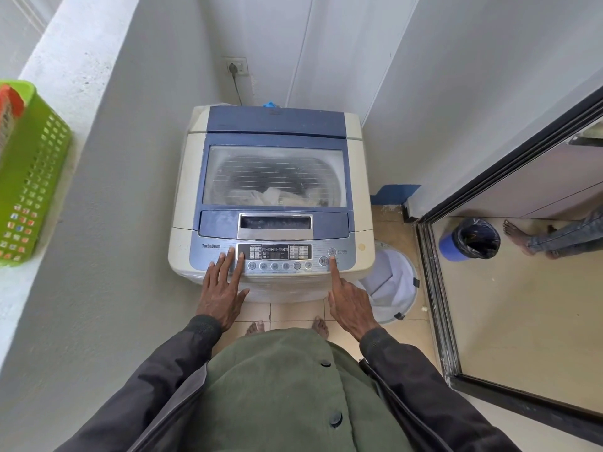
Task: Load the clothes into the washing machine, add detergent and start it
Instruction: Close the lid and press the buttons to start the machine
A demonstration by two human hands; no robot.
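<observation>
Your right hand (350,303) is curled into a narrow point, holding nothing, index finger (333,267) stretched out with its tip on the control panel (275,256) just below the power button (332,252) and just right of the start/pause button (323,261). Those two keys sit so close that a small drift of the fingertip forward could switch the machine off rather than start it. Your left hand (223,288) lies spread wide and flat, also empty, its fingertips over the panel's left end beside the small option keys (254,252); leaning your weight there could change a setting without your noticing. The display (275,252) between your hands looks dark, though I cannot tell for certain, so a press on start may do nothing if power is off. Just beyond your fingertips the lid (275,172) of the washing machine (186,197) lies closed, and pale clothes (277,197) show through its window. Whether detergent went in cannot be seen. Farther back, the plug (233,68) sits in the wall socket (237,66); a loose fit there would stop the cycle.
</observation>
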